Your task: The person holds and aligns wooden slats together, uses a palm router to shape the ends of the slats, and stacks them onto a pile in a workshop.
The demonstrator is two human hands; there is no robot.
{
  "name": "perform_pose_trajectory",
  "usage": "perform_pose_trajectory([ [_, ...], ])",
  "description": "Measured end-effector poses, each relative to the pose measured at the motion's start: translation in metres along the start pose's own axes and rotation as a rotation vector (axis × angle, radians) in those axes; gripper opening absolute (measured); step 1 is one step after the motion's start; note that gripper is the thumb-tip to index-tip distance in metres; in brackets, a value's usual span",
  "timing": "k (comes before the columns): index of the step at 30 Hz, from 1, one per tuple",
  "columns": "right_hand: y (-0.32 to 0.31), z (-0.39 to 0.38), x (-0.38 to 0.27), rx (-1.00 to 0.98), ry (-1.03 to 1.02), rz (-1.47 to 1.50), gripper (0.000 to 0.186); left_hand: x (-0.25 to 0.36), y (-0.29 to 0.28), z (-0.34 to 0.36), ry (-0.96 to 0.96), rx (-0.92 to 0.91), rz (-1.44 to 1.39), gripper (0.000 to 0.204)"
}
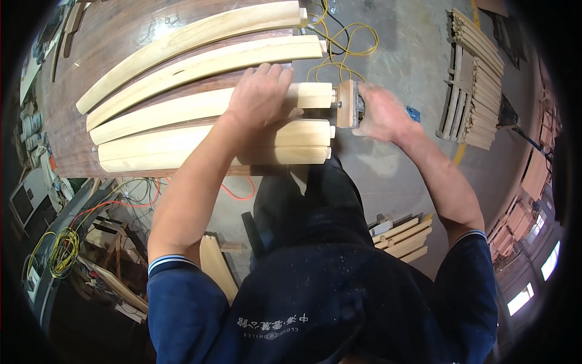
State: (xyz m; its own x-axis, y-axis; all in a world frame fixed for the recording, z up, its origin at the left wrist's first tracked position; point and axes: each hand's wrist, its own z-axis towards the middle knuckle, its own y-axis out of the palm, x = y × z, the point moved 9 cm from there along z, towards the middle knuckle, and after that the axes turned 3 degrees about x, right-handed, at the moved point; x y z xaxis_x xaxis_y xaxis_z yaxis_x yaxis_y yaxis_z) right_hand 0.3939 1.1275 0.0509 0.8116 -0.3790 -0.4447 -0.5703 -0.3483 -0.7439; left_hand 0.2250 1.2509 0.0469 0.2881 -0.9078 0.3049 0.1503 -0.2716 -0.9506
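Note:
My left hand (262,92) is wrapped over a pale curved wooden piece (182,116), its fingers across the top and thumb by the near side. This piece lies on the brown tabletop with its squared end past the right edge. My right hand (386,113) grips a small handheld router (357,104) with a flat wooden base plate. A short metal bit sticks out of the plate toward the wood's end; whether it touches the wood I cannot tell. The tool's blue part (413,113) shows behind my wrist.
Several similar curved pieces (206,30) lie alongside on the brown table (66,133). A yellow cord (364,42) loops on the floor beyond the tool. Stacked wooden parts (482,91) stand at right, with more pieces (403,238) near my legs. Another coiled cord (63,255) hangs at left.

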Motion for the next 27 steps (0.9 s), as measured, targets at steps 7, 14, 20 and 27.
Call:
perform_pose_trajectory([
  [7, -0.011, 0.006, -0.018, 0.008, -0.048, -0.093, 0.054, -0.010, 0.005, 0.007, 0.110, -0.022, -0.152, 0.062],
  [14, -0.008, 0.011, -0.022, 0.026, -0.099, -0.165, 0.051, -0.014, 0.009, 0.012, 0.082, -0.079, -0.231, 0.061],
  [20, -0.011, 0.013, -0.028, 0.014, -0.074, -0.251, 0.058, -0.015, 0.008, 0.011, 0.073, -0.069, -0.251, 0.063],
  [27, -0.014, 0.015, -0.032, 0.020, -0.055, -0.269, 0.059, -0.014, 0.007, 0.011, 0.073, -0.057, -0.257, 0.065],
])
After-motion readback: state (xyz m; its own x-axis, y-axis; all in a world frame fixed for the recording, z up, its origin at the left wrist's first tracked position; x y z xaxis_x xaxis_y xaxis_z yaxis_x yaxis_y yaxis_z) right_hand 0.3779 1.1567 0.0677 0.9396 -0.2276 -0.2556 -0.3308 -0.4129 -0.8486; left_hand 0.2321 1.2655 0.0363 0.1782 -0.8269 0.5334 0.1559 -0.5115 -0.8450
